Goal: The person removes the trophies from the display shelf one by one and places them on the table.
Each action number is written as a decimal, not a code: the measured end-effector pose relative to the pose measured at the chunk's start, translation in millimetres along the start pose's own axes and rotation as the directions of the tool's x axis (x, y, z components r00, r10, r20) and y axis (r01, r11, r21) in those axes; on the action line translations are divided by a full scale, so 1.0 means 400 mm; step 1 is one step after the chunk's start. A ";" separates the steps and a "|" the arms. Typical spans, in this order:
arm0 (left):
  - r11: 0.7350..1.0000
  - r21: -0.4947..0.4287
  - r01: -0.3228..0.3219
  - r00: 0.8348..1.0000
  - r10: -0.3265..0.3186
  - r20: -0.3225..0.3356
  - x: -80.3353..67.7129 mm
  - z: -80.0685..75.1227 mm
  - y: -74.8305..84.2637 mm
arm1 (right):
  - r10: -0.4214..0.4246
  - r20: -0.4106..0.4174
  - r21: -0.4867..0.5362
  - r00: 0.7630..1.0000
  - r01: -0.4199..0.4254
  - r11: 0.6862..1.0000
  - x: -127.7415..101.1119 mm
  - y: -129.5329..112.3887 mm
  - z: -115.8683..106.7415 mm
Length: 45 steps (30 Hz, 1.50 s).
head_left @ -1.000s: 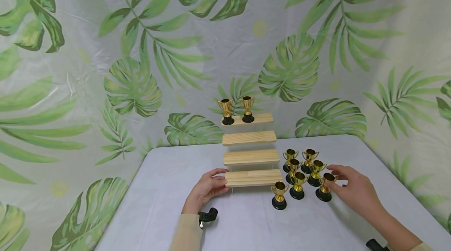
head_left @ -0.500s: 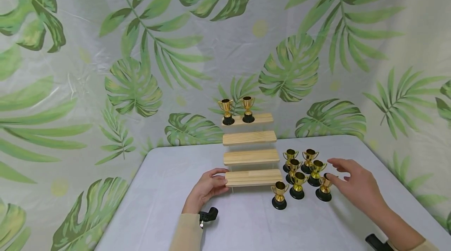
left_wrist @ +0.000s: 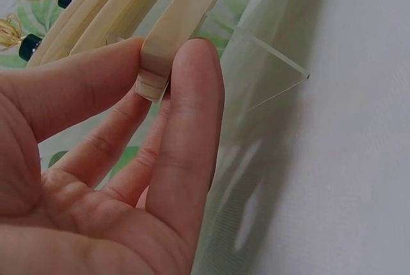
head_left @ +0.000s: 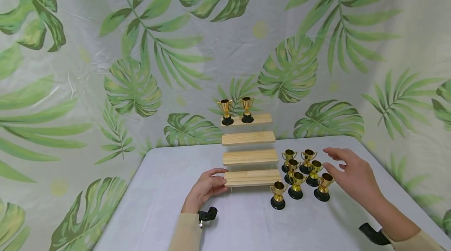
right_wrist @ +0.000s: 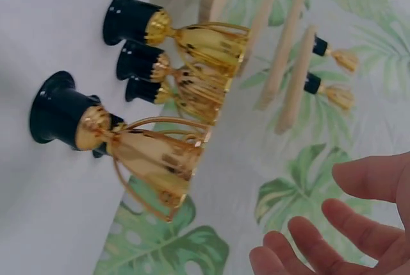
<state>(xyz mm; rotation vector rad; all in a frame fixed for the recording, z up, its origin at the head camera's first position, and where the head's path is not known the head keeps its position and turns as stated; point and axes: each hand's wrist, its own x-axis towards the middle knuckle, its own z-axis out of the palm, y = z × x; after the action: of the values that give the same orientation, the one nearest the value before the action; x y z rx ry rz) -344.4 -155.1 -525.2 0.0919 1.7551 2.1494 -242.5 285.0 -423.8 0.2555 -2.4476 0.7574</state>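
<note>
The left hand (head_left: 206,189) grips the left end of the bottom step (head_left: 253,177) of a wooden stand (head_left: 248,138); in the left wrist view the thumb and fingers (left_wrist: 186,121) pinch the end of that plank (left_wrist: 163,50), beside the clear side panel (left_wrist: 256,76). The right hand (head_left: 354,176) hovers just right of a cluster of gold cups (head_left: 301,172) on the grey surface (head_left: 169,188), fingers spread wide and holding nothing. The nearest cup (head_left: 323,186) stands upright just beside its thumb, not touching. In the right wrist view the fingers (right_wrist: 320,240) are open, apart from that cup (right_wrist: 122,140). Seven cups with black bases stand close together right of the bottom step; the front one (head_left: 278,195) stands a little apart, near the step's right end. Two more cups (head_left: 236,111) stand on the left part of the top step (head_left: 258,119). The two middle steps are bare. A leaf-print cloth (head_left: 141,67) hangs behind.
</note>
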 end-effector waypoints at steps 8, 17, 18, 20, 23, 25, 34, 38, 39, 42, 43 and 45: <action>1.000 0.019 0.006 1.000 -0.005 -0.008 -0.002 -0.008 -0.003 | -0.022 -0.006 0.011 1.000 0.022 1.000 0.028 -0.033 0.010; 0.999 0.052 0.002 0.999 0.000 -0.036 -0.003 -0.008 -0.001 | -0.024 -0.001 0.051 1.000 0.024 0.998 0.061 -0.076 0.017; 0.999 0.053 0.002 0.999 0.000 -0.038 -0.002 -0.008 -0.001 | -0.031 -0.001 0.055 1.000 0.031 0.998 0.065 -0.080 0.019; 0.998 0.055 0.003 0.999 0.000 -0.041 -0.002 -0.008 -0.001 | -0.045 -0.003 0.065 0.999 0.045 0.997 0.073 -0.087 0.023; 0.998 0.056 0.004 0.999 -0.001 -0.043 -0.002 -0.008 -0.002 | -0.055 -0.004 0.077 0.999 0.055 0.996 0.085 -0.098 0.031; 0.998 0.060 0.002 0.999 0.000 -0.042 -0.002 -0.007 0.000 | -0.054 -0.003 0.090 0.999 0.054 0.994 0.092 -0.107 0.034; 0.998 0.066 0.001 0.999 0.002 -0.041 -0.006 0.004 0.011 | -0.038 -0.008 0.162 0.999 0.038 0.986 0.132 -0.150 0.031; 0.998 0.069 -0.001 0.999 0.005 -0.049 -0.006 0.010 0.014 | -0.034 -0.009 0.201 0.999 0.035 0.979 0.159 -0.165 0.030; 0.998 0.070 -0.002 0.999 0.006 -0.051 -0.006 0.011 0.014 | -0.037 -0.009 0.205 0.999 0.038 0.978 0.165 -0.169 0.030; 0.997 0.072 -0.003 0.999 0.007 -0.053 -0.004 0.013 0.013 | -0.042 -0.011 0.222 0.999 0.043 0.974 0.183 -0.179 0.030; 0.997 0.073 -0.004 0.999 0.008 -0.052 -0.004 0.014 0.012 | -0.042 -0.011 0.225 0.999 0.043 0.973 0.188 -0.183 0.031; 0.997 0.073 -0.006 0.999 0.010 -0.049 -0.002 0.014 0.010 | -0.042 -0.014 0.229 0.999 0.044 0.972 0.198 -0.190 0.031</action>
<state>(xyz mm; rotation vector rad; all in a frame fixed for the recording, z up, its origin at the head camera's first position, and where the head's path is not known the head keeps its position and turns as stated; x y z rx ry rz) -343.2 -150.7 -520.0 0.0654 1.8634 2.1104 -288.5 214.3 -352.4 0.3901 -2.3372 1.0213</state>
